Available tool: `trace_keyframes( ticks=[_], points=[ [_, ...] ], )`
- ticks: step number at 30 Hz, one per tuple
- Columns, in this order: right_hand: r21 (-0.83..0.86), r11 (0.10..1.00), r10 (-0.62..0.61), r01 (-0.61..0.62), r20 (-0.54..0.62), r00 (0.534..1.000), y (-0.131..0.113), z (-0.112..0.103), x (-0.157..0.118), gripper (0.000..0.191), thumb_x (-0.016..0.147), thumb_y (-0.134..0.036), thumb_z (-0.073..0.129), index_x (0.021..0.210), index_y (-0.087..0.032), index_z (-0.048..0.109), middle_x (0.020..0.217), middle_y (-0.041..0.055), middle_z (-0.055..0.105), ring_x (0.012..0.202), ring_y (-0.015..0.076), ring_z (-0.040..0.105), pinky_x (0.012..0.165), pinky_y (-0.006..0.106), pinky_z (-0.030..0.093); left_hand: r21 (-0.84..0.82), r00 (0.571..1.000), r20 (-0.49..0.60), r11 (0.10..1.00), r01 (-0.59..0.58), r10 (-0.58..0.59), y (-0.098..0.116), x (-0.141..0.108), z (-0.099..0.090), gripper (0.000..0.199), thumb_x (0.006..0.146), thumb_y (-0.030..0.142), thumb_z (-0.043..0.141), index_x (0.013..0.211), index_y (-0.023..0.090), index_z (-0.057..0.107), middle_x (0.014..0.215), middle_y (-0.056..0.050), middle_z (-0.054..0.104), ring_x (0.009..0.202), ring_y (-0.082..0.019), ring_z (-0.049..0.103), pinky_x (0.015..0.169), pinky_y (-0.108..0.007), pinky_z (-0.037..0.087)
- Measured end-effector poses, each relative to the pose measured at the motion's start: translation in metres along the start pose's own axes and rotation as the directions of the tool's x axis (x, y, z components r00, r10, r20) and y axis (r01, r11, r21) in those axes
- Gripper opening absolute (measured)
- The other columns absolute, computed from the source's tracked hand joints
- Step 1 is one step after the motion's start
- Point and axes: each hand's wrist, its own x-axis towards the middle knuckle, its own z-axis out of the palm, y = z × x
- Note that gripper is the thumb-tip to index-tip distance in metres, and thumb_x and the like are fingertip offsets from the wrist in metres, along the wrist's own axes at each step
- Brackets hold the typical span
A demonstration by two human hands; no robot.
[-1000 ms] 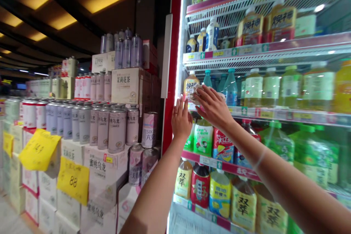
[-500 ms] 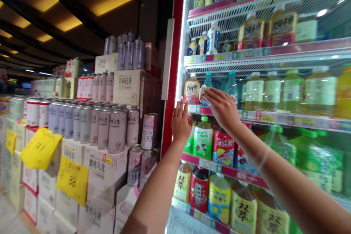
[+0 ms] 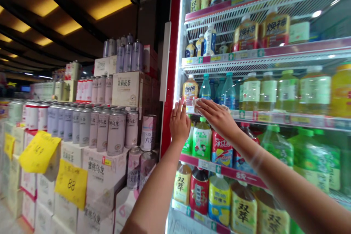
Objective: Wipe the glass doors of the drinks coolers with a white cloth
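My right hand [image 3: 216, 115] presses a crumpled white cloth [image 3: 195, 104] against the glass door [image 3: 274, 62] of a drinks fridge. Its fingers point left over the cloth, whose edge peeks out on both sides. My left hand [image 3: 179, 122] rests at the left edge of the glass, fingers stretched upward, holding nothing; a ring shows on one finger. Behind the glass, an orange-labelled bottle [image 3: 190, 89] stands just above the two hands. Below my right hand are a green-labelled bottle [image 3: 202, 139] and a red-labelled bottle [image 3: 222, 148].
A red door frame [image 3: 168, 117] with a pale vertical handle [image 3: 165, 62] lies left of the glass. Further left, cartons [image 3: 98, 179] carry many tall cans [image 3: 116, 131] and yellow price sheets [image 3: 71, 182]. Fridge shelves [image 3: 263, 49] hold rows of bottles.
My right hand has slid the cloth down and slightly left across the glass. My left hand stays at the door's edge. The view has shifted slightly.
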Motion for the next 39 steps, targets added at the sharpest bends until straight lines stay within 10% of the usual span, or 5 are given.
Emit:
trace_keyframes(
  ticks=[9,16,24,31,39],
  points=[
    [0.016,0.994,0.111,-0.111,-0.055,0.992,-0.004,0.023,0.048,0.044,0.109,-0.016,0.054,0.150,-0.023,0.067,0.156,0.0108,0.066,0.153,0.0319,0.055,0.126,0.058,0.051,0.004,1.000,0.000,1.000,-0.022,0.022,-0.001,-0.001,-0.003,0.071,0.108,0.018,0.039,0.176,0.029,0.018,0.181,-0.003,0.032,0.169,-0.021,0.023,0.139,-0.052,0.031],
    [0.027,0.999,0.022,-0.022,0.019,1.000,0.000,0.004,0.018,0.050,0.107,-0.012,0.056,0.156,-0.026,0.061,0.160,0.0098,0.062,0.155,0.0294,0.052,0.124,0.056,0.053,-0.023,1.000,0.013,1.000,-0.018,0.019,-0.001,0.000,-0.002,0.071,0.108,0.015,0.039,0.175,0.029,0.022,0.179,-0.006,0.035,0.168,-0.023,0.027,0.139,-0.054,0.030],
    [0.007,0.983,0.183,-0.183,-0.090,0.979,0.005,0.003,0.029,0.052,0.109,-0.018,0.054,0.161,-0.026,0.056,0.163,0.0101,0.059,0.156,0.0326,0.050,0.126,0.059,0.050,-0.016,1.000,0.020,1.000,-0.012,0.013,0.001,0.001,-0.004,0.072,0.107,0.012,0.038,0.175,0.027,0.022,0.180,-0.005,0.034,0.169,-0.023,0.023,0.139,-0.053,0.030],
    [0.007,0.999,0.033,-0.033,0.031,0.999,0.000,-0.002,0.009,0.067,0.100,-0.006,0.057,0.163,-0.028,0.051,0.166,0.0072,0.055,0.158,0.0288,0.048,0.128,0.058,0.049,-0.015,1.000,0.016,1.000,0.006,-0.006,0.001,0.002,-0.003,0.073,0.106,0.012,0.040,0.175,0.030,0.023,0.178,-0.005,0.038,0.168,-0.023,0.028,0.139,-0.055,0.031],
    [-0.076,0.984,0.151,-0.159,-0.104,0.983,0.005,-0.006,0.001,0.077,0.100,-0.010,0.057,0.172,-0.027,0.035,0.171,0.0090,0.047,0.160,0.0327,0.044,0.125,0.061,0.050,-0.011,1.000,-0.010,1.000,-0.002,0.002,0.001,0.000,-0.001,0.079,0.104,0.009,0.041,0.176,0.031,0.018,0.180,-0.003,0.034,0.168,-0.023,0.028,0.138,-0.056,0.033]
  ],
)
